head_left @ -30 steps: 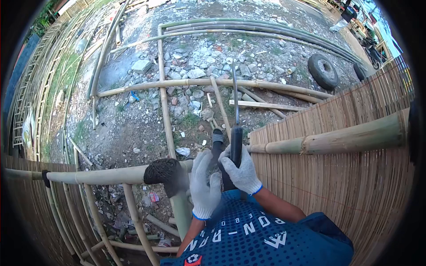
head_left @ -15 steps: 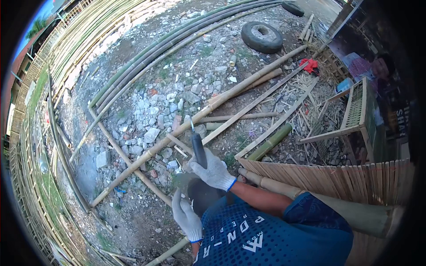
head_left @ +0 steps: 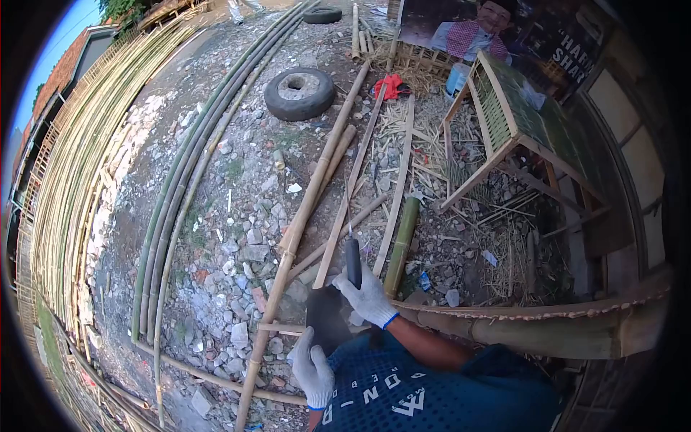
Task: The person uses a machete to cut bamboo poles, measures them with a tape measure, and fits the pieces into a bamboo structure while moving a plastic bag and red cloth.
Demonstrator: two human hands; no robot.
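My right hand [head_left: 369, 299], in a white knitted glove with a blue cuff, is wrapped round the black handle of a knife [head_left: 353, 261]. Its thin blade points up and away from me, seen nearly edge-on. My left hand [head_left: 312, 371], gloved the same way, is low in front of my blue shirt with its fingers apart and loosely bent; nothing shows in it. Close to its fingertips ends a short bamboo crosspiece [head_left: 282, 329], which meets a long bamboo pole [head_left: 333, 144]. Between my hands is a dark grey shape [head_left: 327, 317] I cannot make out.
Rubble covers the ground. Split bamboo strips [head_left: 403, 180] and a green bamboo piece [head_left: 403, 245] lie ahead. A tyre [head_left: 299, 104] lies farther off, a bamboo bench [head_left: 497, 122] stands right, and a large bamboo trunk [head_left: 533, 333] runs right of my arm. Long poles [head_left: 162, 216] lie left.
My view has swung right and up, so the tyre, poles and bench appear shifted and turned. The knife still sits in my right hand, its blade now more upright. My left hand stays low.
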